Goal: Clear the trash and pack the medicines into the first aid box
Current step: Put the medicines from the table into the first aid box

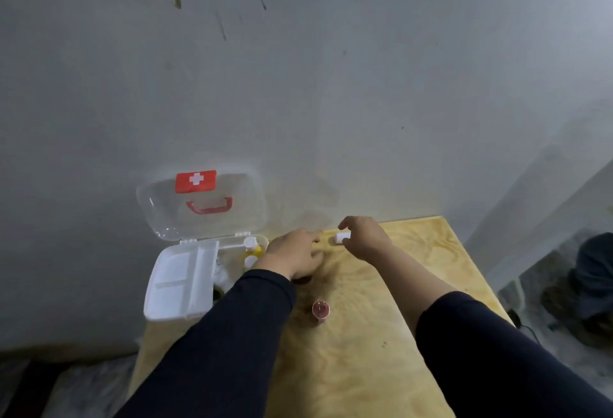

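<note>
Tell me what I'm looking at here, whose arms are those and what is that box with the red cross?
There is no machine here. A person wears a camera on their head, so you see their own two arms in dark sleeves reaching forward. They stand at a wooden table against a grey wall. The first aid box sits open at the table's left edge, its clear lid standing up, with a white tray and small bottles inside. The right hand pinches a small white thing, too blurry to name. The left hand rests over something dark that it hides. Nearer you stands a small red cup.
</note>
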{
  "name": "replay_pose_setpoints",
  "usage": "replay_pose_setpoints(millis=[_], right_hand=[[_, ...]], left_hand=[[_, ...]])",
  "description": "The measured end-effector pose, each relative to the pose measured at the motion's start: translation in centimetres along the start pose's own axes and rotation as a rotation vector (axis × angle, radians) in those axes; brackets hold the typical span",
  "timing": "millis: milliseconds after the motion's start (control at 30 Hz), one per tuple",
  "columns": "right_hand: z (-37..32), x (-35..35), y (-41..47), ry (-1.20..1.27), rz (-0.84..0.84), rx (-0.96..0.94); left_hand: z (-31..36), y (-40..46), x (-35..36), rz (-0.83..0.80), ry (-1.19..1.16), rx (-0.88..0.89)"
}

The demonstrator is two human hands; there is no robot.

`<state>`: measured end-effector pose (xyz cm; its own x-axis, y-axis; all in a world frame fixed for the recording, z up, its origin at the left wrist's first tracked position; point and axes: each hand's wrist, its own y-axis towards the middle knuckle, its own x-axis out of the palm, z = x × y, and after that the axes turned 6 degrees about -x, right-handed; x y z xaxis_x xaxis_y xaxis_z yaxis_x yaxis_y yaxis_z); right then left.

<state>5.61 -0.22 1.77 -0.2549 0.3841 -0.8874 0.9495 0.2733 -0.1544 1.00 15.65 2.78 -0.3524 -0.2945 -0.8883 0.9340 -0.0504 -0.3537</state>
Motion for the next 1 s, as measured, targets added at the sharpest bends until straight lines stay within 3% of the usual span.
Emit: replay_pose_setpoints(millis=[333,533,1000], right_hand=[[4.0,4.2,5.7,-0.088,-0.075,-0.086],[4.5,5.1,5.1,-0.081,-0.067,-0.046],[-2.9,4.9,-8.2,-0.016,0.026,-0.051]], left_hand=[[0.6,4.9,2.6,-0.046,-0.052,-0.111],[0.5,4.7,2.8,-0.073,-0.039,-0.126],[-0.7,-9.1,3.1,-0.023,-0.086,-0.013]])
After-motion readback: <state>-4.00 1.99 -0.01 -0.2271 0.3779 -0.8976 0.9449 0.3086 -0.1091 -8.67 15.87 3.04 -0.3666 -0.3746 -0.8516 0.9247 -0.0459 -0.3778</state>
